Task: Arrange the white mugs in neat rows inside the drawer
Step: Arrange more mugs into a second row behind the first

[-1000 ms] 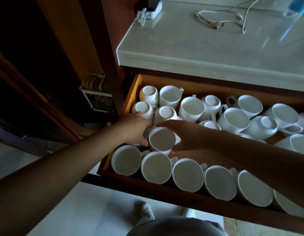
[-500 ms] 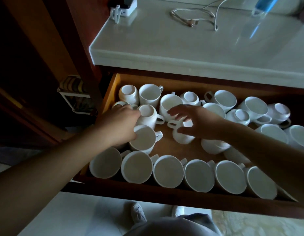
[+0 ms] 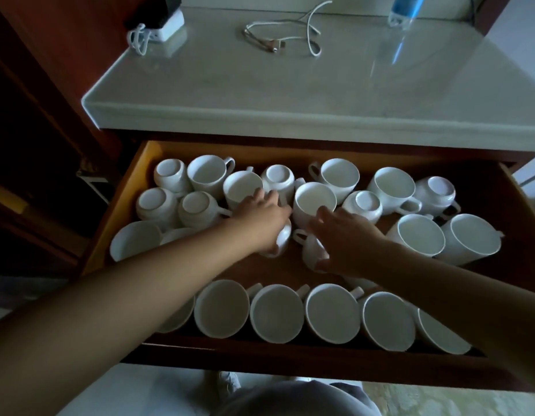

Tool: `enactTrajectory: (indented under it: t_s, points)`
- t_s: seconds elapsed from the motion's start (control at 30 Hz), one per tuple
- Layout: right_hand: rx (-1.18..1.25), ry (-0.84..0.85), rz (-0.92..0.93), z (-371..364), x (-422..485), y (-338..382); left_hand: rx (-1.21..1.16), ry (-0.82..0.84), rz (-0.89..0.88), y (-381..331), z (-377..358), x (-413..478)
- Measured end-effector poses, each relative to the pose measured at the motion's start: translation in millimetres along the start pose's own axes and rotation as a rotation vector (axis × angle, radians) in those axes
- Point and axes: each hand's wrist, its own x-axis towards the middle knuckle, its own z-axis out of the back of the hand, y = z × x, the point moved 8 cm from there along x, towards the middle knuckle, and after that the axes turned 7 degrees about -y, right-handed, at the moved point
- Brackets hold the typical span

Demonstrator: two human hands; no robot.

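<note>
The open wooden drawer [image 3: 126, 205] holds several white mugs. A tidy row of mugs [image 3: 278, 313] lies along the front edge, mouths facing me. Loose mugs at the back stand upright or upside down. My left hand [image 3: 260, 217] reaches into the middle with its fingers stretched onto the rim of an upright mug [image 3: 242, 187]. It lies over a tipped mug [image 3: 282, 237]. My right hand [image 3: 347, 238] grips another tipped mug [image 3: 309, 250], whose handle points left. Its fingertips are close to an upright mug [image 3: 314, 202].
A pale stone countertop [image 3: 290, 94] overhangs the drawer's back, with a white cable [image 3: 278, 40], a charger block [image 3: 167, 25] and a blue bottle [image 3: 405, 7] on it. Two large mugs [image 3: 443, 238] lie at the drawer's right. Dark cabinet wood stands to the left.
Both hands have moved right and deeper into the drawer's middle. The left hand has left the mug by the left wall. The right hand now grips a tipped mug.
</note>
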Motion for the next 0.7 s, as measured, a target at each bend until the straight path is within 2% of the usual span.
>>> enactTrajectory:
  t_s: [0.07, 0.2, 0.27, 0.3, 0.4, 0.53, 0.57, 0.63, 0.7]
  points:
    - [-0.105, -0.076, 0.052, -1, -3, 11, 0.145, -0.006, -0.005, -9, -4, 6]
    - [-0.123, -0.2, 0.051, -9, 4, 17, 0.342, -0.002, -0.073, -30, -20, 21]
    - [-0.069, -0.155, 0.062, -24, 14, 20, 0.443, 0.078, -0.063, -35, -32, 26]
    - [-0.116, -0.124, 0.114, -33, 19, 27, 0.47, 0.123, -0.057, -37, -36, 27]
    - [-0.238, 0.005, 0.158, -54, 27, 32, 0.431, 0.186, -0.028, -37, -44, 29]
    - [-0.113, -0.085, 0.105, -23, 24, 29, 0.351, 0.122, 0.05, -27, -32, 21]
    - [-0.116, -0.178, 0.134, -6, 19, 31, 0.319, 0.104, 0.078, -24, -23, 15]
    - [-0.16, -0.1, 0.19, 0, 7, 36, 0.203, 0.015, 0.168, -11, -2, 3]
    - [-0.177, 0.023, 0.133, 2, 1, 26, 0.11, -0.083, 0.232, 7, 25, -13]
